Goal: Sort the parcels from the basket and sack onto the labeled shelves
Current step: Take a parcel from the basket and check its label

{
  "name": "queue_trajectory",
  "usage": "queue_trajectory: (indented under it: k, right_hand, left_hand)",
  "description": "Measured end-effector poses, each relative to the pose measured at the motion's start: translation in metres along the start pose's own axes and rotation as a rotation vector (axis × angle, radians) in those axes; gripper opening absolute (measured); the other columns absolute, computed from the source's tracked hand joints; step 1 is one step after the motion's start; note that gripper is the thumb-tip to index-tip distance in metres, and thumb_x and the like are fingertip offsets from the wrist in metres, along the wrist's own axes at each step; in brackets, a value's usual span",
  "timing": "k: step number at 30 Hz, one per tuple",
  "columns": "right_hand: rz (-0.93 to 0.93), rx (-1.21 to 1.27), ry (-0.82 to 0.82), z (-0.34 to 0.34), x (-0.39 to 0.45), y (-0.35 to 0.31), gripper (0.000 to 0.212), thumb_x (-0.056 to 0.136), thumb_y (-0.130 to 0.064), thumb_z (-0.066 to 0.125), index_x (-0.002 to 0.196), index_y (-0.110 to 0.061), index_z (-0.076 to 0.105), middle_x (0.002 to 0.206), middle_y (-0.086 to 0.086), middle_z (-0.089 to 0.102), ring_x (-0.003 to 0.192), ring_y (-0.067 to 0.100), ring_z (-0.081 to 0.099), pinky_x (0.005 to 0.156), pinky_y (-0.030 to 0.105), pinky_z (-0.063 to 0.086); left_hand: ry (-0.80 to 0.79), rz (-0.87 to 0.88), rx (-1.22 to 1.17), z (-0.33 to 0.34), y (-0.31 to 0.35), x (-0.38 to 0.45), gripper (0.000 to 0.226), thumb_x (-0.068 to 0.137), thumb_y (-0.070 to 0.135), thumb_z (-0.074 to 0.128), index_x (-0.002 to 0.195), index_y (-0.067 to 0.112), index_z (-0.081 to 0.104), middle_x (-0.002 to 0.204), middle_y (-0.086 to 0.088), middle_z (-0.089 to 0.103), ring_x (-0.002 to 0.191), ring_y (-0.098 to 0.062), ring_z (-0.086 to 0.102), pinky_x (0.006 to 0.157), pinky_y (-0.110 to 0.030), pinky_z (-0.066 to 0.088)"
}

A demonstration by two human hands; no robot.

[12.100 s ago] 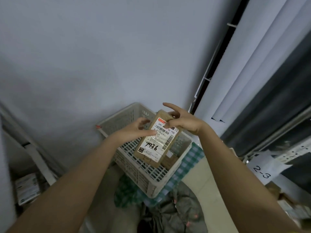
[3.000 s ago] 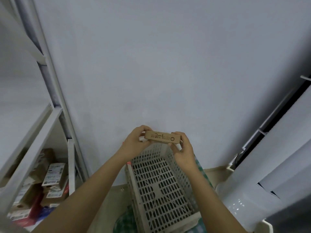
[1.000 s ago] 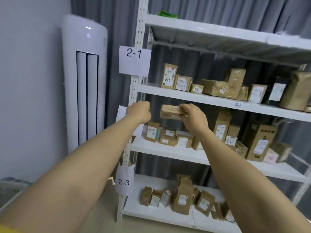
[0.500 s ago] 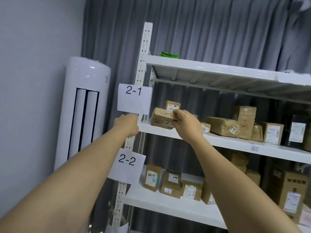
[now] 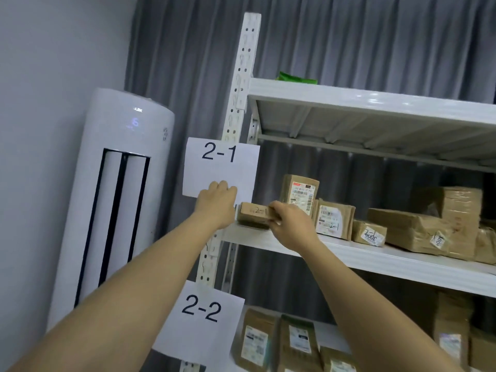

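Note:
A small brown parcel [image 5: 255,214] with "2-1" handwritten on its side sits at the left end of the shelf board [image 5: 375,257] tagged by the paper label 2-1 [image 5: 220,157]. My right hand [image 5: 291,224] pinches the parcel's right end, with the box low over or on the board. My left hand [image 5: 217,204] is raised beside the parcel's left end, in front of the label and the upright post, with its fingers curled and nothing visibly in it. The basket and sack are out of view.
Several labelled parcels [image 5: 332,220] stand right of my hand on the same shelf. More parcels [image 5: 255,342] fill the shelf below, beside the label 2-2 [image 5: 201,312]. A white tower air conditioner [image 5: 115,197] stands left of the rack. A green packet [image 5: 296,77] lies on top.
My right hand has lowered the parcel onto the left end of the 2-1 shelf. My left hand has risen toward the parcel's left end. The view has closed in on the rack.

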State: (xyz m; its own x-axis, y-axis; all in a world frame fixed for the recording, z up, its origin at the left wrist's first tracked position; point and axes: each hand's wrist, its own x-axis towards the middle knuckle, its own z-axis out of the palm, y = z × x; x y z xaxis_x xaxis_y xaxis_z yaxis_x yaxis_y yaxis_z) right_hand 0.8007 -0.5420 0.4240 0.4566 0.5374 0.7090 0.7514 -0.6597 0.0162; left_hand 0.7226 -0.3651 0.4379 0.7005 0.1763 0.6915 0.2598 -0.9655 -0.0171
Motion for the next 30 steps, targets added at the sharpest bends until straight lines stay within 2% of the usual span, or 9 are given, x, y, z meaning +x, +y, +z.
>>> queue_trajectory:
  k: [2,4,7,10,12,17,21,27,30]
  right_hand:
    - [-0.043,-0.013,-0.042,0.021,0.002,0.010,0.021,0.096,-0.025,0.056,0.117,-0.019,0.057,0.112,-0.003,0.063,0.102,0.022,0.055,0.067,0.029,0.034]
    - [-0.086,-0.033,-0.071,0.037,0.006,0.019,0.027,0.097,-0.029,0.056,0.121,-0.017,0.057,0.116,-0.002,0.062,0.106,0.022,0.054,0.068,0.028,0.032]
    - [-0.110,-0.026,-0.116,0.062,0.017,0.031,0.026,0.097,-0.034,0.054,0.114,-0.015,0.058,0.119,0.001,0.061,0.108,0.025,0.053,0.073,0.033,0.038]
    - [-0.079,-0.024,-0.139,0.081,0.026,0.036,0.035,0.099,-0.037,0.050,0.127,-0.016,0.054,0.134,0.002,0.056,0.120,0.026,0.049,0.092,0.038,0.043]
    - [-0.035,0.010,-0.140,0.090,0.034,0.038,0.038,0.101,-0.039,0.046,0.132,-0.018,0.053,0.138,0.001,0.054,0.124,0.025,0.047,0.097,0.038,0.041]
    - [0.080,0.051,-0.204,0.100,0.061,0.037,0.033,0.104,-0.029,0.033,0.118,-0.016,0.059,0.121,0.007,0.062,0.109,0.028,0.055,0.076,0.032,0.036]
    - [0.184,0.036,-0.254,0.111,0.083,0.043,0.030,0.100,-0.019,0.038,0.114,-0.012,0.063,0.111,0.009,0.065,0.086,0.025,0.053,0.072,0.030,0.038]
    - [0.236,0.024,-0.270,0.121,0.102,0.044,0.030,0.098,-0.016,0.046,0.121,-0.010,0.064,0.107,0.011,0.067,0.086,0.028,0.059,0.070,0.029,0.040]
    - [0.139,0.002,-0.171,0.114,0.093,0.041,0.034,0.096,-0.011,0.045,0.123,-0.016,0.065,0.105,0.010,0.067,0.087,0.029,0.060,0.069,0.030,0.041]
  left_hand:
    - [0.042,0.052,-0.021,0.019,0.000,0.009,0.053,0.090,0.007,0.049,0.142,0.010,0.036,0.149,-0.012,0.031,0.137,-0.029,0.027,0.107,-0.037,0.028]
    - [0.083,0.072,-0.054,0.034,-0.005,0.017,0.062,0.087,0.002,0.050,0.145,0.011,0.031,0.156,-0.012,0.020,0.144,-0.028,0.014,0.117,-0.038,0.014]
    - [0.102,0.078,-0.126,0.053,-0.011,0.024,0.066,0.086,-0.001,0.049,0.148,0.013,0.029,0.158,-0.010,0.018,0.146,-0.026,0.010,0.120,-0.039,0.007]
    - [0.096,0.099,-0.128,0.068,-0.013,0.025,0.060,0.089,0.003,0.046,0.147,0.014,0.032,0.157,-0.008,0.021,0.146,-0.025,0.013,0.120,-0.041,0.008]
    - [0.091,0.110,-0.111,0.074,-0.014,0.026,0.057,0.091,0.006,0.046,0.146,0.014,0.034,0.157,-0.008,0.021,0.146,-0.025,0.013,0.120,-0.043,0.007]
    - [0.113,0.156,-0.037,0.081,-0.011,0.032,0.055,0.092,0.011,0.045,0.146,0.016,0.033,0.157,-0.008,0.018,0.146,-0.026,0.012,0.119,-0.043,0.006]
    - [0.125,0.165,-0.014,0.083,-0.004,0.035,0.053,0.093,0.012,0.044,0.145,0.016,0.034,0.157,-0.008,0.017,0.146,-0.025,0.011,0.120,-0.042,0.006]
    - [0.105,0.172,-0.005,0.084,0.005,0.036,0.051,0.095,0.012,0.042,0.145,0.014,0.034,0.158,-0.009,0.016,0.146,-0.026,0.011,0.119,-0.040,0.006]
    - [0.100,0.181,-0.135,0.084,0.015,0.037,0.052,0.094,0.003,0.042,0.145,0.011,0.034,0.157,-0.009,0.020,0.145,-0.025,0.017,0.115,-0.036,0.020]
